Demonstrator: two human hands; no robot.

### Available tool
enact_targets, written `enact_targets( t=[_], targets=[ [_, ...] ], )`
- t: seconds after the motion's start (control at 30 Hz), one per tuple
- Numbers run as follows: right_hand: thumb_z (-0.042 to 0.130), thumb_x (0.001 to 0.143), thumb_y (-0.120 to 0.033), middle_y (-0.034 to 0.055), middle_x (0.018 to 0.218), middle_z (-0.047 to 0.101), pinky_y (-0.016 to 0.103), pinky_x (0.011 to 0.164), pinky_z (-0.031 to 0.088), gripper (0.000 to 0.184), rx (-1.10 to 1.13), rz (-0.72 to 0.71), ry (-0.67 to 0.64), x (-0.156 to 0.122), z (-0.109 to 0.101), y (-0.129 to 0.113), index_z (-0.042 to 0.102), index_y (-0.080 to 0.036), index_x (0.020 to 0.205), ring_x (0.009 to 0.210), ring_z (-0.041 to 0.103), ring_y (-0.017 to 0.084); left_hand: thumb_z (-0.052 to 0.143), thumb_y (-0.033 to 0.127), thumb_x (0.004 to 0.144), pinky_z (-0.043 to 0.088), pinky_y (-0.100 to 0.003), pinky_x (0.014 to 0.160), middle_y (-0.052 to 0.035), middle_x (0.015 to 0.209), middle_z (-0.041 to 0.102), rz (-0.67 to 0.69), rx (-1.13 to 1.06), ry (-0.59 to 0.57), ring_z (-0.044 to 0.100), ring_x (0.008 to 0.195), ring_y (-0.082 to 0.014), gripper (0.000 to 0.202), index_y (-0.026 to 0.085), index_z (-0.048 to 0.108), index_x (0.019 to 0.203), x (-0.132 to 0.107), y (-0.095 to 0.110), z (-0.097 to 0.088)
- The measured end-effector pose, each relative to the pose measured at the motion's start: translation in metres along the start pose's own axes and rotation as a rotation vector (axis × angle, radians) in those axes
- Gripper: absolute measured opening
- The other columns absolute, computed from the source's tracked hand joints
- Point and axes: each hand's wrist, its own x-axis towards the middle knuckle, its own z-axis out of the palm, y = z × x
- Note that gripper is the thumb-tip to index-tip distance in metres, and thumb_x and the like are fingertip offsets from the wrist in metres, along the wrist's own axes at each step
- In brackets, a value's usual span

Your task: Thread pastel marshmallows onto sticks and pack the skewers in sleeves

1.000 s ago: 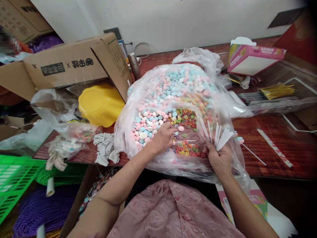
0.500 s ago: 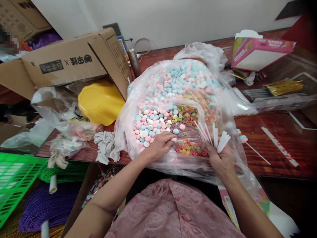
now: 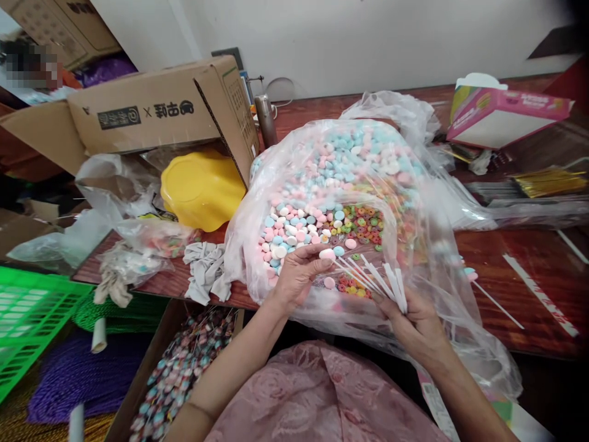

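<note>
My left hand point(image 3: 299, 275) pinches a pale pink, pill-shaped candy point(image 3: 327, 254) between thumb and fingertips, above the open mouth of a clear plastic bag point(image 3: 248, 245). My right hand point(image 3: 416, 322) is closed around a fan of thin white sticks point(image 3: 368, 276) and flat white strips point(image 3: 394, 285). Their tips point left, and the nearest stick end lies close to the candy; I cannot tell if it touches. Inside the bag are pink, blue and white candies point(image 3: 288, 230) and small colourful rings point(image 3: 361, 224).
Left of the bag are a yellow scalloped container point(image 3: 202, 190), a cardboard box point(image 3: 151, 116) and a crumpled grey cloth point(image 3: 207, 270). Below stands a box of candies on sticks point(image 3: 184, 362). A loose stick point(image 3: 499, 304) and a printed strip point(image 3: 540, 294) lie right.
The view has shifted, so the table sits further right. My right hand has tilted the sticks leftward, bringing their tips nearer my left hand. The candy in my left fingers now shows clearly.
</note>
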Motion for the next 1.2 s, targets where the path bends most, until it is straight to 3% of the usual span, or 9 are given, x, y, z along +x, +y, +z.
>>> enact_targets(
  t=[0.13, 0.27, 0.43, 0.57, 0.67, 0.77, 0.93, 1.07, 1.2],
  targets=[
    [0.054, 0.094, -0.042, -0.0034, 0.059, 0.049, 0.024, 0.048, 0.036, 0.023, -0.053, 0.024, -0.038, -0.003, 0.001, -0.006, 0.062, -0.021, 0.087, 0.051, 0.043, 0.012, 0.095, 0.028, 0.051, 0.059, -0.03, 0.075, 0.0004, 0.081, 0.076, 0.098, 0.05, 0.024, 0.069, 0.072, -0.013, 0.039, 0.02, 0.078, 0.085, -0.001, -0.009, -0.001],
    [0.05, 0.096, -0.038, -0.0009, 0.066, 0.058, 0.024, 0.054, 0.042, 0.028, -0.126, -0.006, -0.072, -0.005, 0.002, -0.011, 0.067, -0.021, 0.109, 0.055, 0.051, 0.014, 0.091, 0.026, 0.059, 0.056, -0.027, 0.077, 0.0, 0.087, 0.075, 0.303, 0.219, 0.079, 0.068, 0.08, -0.0134, 0.031, 0.022, 0.079, 0.088, 0.001, -0.018, -0.006],
    [0.051, 0.093, -0.036, 0.0028, 0.077, 0.065, 0.026, 0.063, 0.049, 0.025, -0.093, -0.008, -0.086, -0.008, 0.008, -0.012, 0.07, -0.022, 0.103, 0.065, 0.059, 0.017, 0.073, 0.018, 0.082, 0.058, -0.031, 0.081, -0.0061, 0.095, 0.076, 0.711, 0.683, -0.003, 0.07, 0.089, -0.0171, 0.014, 0.022, 0.078, 0.095, -0.002, -0.018, -0.012],
    [0.054, 0.092, -0.043, -0.0009, 0.056, 0.05, 0.024, 0.048, 0.042, 0.03, 0.054, 0.103, 0.046, -0.013, 0.021, -0.012, 0.062, -0.021, 0.073, 0.05, 0.048, 0.015, 0.066, 0.017, 0.088, 0.06, -0.034, 0.082, -0.0081, 0.097, 0.077, 0.855, 0.881, -0.036, 0.072, 0.089, -0.0184, 0.016, 0.023, 0.077, 0.097, -0.005, -0.017, -0.009],
    [0.054, 0.091, -0.049, -0.0011, 0.051, 0.044, 0.024, 0.044, 0.038, 0.046, 0.195, 0.172, 0.083, -0.017, 0.034, -0.013, 0.046, -0.021, 0.055, 0.046, 0.043, 0.013, 0.071, 0.019, 0.085, 0.06, -0.032, 0.079, -0.0062, 0.092, 0.077, 0.825, 0.773, 0.03, 0.072, 0.085, -0.0175, 0.011, 0.023, 0.077, 0.093, -0.005, -0.019, -0.006],
    [0.056, 0.089, -0.054, -0.0012, 0.049, 0.041, 0.024, 0.044, 0.036, 0.051, 0.297, 0.213, 0.081, -0.019, 0.043, -0.014, 0.043, -0.021, 0.053, 0.046, 0.04, 0.012, 0.076, 0.02, 0.082, 0.058, -0.028, 0.075, -0.0039, 0.087, 0.076, 0.722, 0.616, 0.05, 0.071, 0.081, -0.0157, 0.008, 0.023, 0.077, 0.089, -0.004, -0.018, -0.003],
    [0.06, 0.088, -0.055, -0.0022, 0.049, 0.039, 0.023, 0.044, 0.029, 0.053, 0.385, 0.254, 0.081, -0.02, 0.048, -0.015, 0.042, -0.02, 0.053, 0.046, 0.035, 0.01, 0.078, 0.02, 0.08, 0.057, -0.027, 0.079, -0.0036, 0.089, 0.076, 0.66, 0.525, -0.065, 0.071, 0.084, -0.0149, 0.008, 0.022, 0.078, 0.087, -0.005, -0.018, -0.005],
    [0.061, 0.087, -0.055, -0.0027, 0.048, 0.038, 0.023, 0.043, 0.027, 0.052, 0.399, 0.253, 0.113, -0.021, 0.051, -0.015, 0.044, -0.02, 0.053, 0.045, 0.033, 0.009, 0.077, 0.018, 0.081, 0.056, -0.025, 0.078, -0.0029, 0.088, 0.076, 0.638, 0.537, -0.154, 0.07, 0.083, -0.0134, 0.009, 0.022, 0.078, 0.09, -0.013, -0.03, -0.001],
    [0.061, 0.085, -0.054, -0.0024, 0.048, 0.039, 0.024, 0.043, 0.029, 0.051, 0.299, 0.23, 0.214, -0.016, 0.034, -0.007, 0.044, -0.02, 0.052, 0.045, 0.035, 0.01, 0.069, 0.022, 0.088, 0.056, -0.026, 0.077, -0.0056, 0.09, 0.077, 0.478, 0.638, -0.329, 0.071, 0.082, -0.0154, 0.016, 0.02, 0.077, 0.101, -0.023, -0.04, 0.007]
  ],
)
